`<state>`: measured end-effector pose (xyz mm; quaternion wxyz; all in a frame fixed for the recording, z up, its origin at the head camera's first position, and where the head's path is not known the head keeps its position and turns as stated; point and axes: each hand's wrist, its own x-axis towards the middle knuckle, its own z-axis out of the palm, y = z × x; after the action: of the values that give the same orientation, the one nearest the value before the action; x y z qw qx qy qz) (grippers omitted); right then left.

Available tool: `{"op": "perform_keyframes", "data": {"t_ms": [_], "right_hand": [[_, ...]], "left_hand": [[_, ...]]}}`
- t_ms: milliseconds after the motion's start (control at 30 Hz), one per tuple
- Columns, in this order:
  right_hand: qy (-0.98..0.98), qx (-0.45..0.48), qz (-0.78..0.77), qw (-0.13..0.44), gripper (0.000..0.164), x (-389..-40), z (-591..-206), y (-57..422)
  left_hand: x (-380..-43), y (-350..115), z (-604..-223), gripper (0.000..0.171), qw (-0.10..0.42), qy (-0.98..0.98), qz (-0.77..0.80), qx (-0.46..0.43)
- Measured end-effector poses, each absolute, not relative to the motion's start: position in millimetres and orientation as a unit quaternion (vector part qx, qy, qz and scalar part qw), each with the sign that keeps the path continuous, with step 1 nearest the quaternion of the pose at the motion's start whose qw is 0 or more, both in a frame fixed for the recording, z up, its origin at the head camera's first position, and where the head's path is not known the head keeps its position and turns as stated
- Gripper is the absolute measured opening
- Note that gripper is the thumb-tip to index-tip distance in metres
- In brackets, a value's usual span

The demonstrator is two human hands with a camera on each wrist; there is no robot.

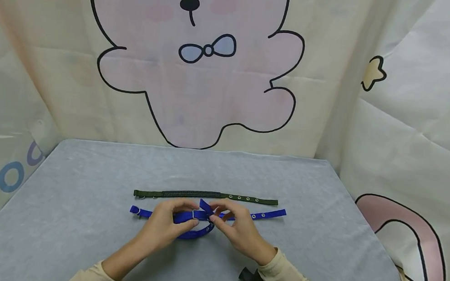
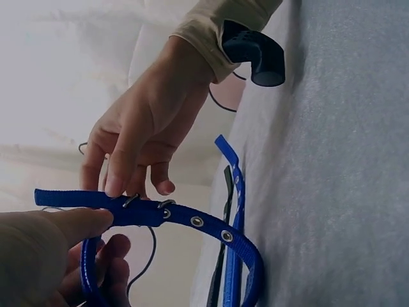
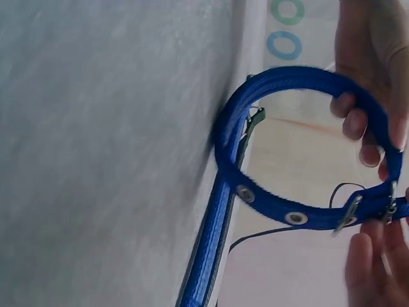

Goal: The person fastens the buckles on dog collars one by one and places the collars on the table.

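A blue collar (image 1: 195, 235) with metal eyelets is bent into a loop above the table, its strap run through the metal buckle (image 3: 349, 214). My left hand (image 1: 166, 222) pinches the band beside the buckle, thumb laid along the strap as the left wrist view shows. At the buckle, my right hand (image 1: 243, 231) holds the strap between thumb and fingers. The free strap end sticks up past the buckle in the head view. In the right wrist view the looped collar (image 3: 281, 77) hangs round and open, its buckle side between both hands.
Behind the hands a second blue collar (image 1: 270, 214) lies stretched out, partly hidden by them. Farther back lies a dark green collar (image 1: 249, 199), roughly parallel to it. Grey cloth covers the table (image 1: 91, 199). A black device (image 1: 250, 278) sits at my right wrist.
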<state>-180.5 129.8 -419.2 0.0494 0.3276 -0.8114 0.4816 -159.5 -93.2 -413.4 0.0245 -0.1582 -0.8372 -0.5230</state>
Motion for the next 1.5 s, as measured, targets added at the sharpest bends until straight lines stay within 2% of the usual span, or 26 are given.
{"op": "perform_keyframes", "data": {"t_ms": [167, 300, 533, 1067, 1300, 1500], "right_hand": [[-0.809, 0.294, 0.509, -0.002, 0.022, -180, -416, 130], [-0.808, 0.284, 0.515, -0.014, 0.021, -182, -416, 130], [-0.801, 0.296, 0.521, -0.002, 0.023, -182, -416, 130], [-0.801, 0.344, 0.484, 0.078, 0.029, -178, -423, 127], [-0.778, 0.373, 0.502, 0.067, 0.035, -177, -423, 126], [-0.780, 0.371, 0.501, 0.054, 0.029, -176, -422, 126]], "left_hand": [[-161, -92, -417, 0.022, 0.033, -0.835, -0.524, -0.166], [-161, -91, -417, 0.023, 0.031, -0.833, -0.528, -0.163], [-162, -92, -419, 0.024, 0.025, -0.823, -0.541, -0.170], [-157, -93, -416, 0.023, 0.022, -0.831, -0.535, -0.151], [-156, -91, -413, 0.021, 0.030, -0.834, -0.533, -0.141], [-156, -88, -411, 0.021, 0.030, -0.832, -0.539, -0.128]]}}
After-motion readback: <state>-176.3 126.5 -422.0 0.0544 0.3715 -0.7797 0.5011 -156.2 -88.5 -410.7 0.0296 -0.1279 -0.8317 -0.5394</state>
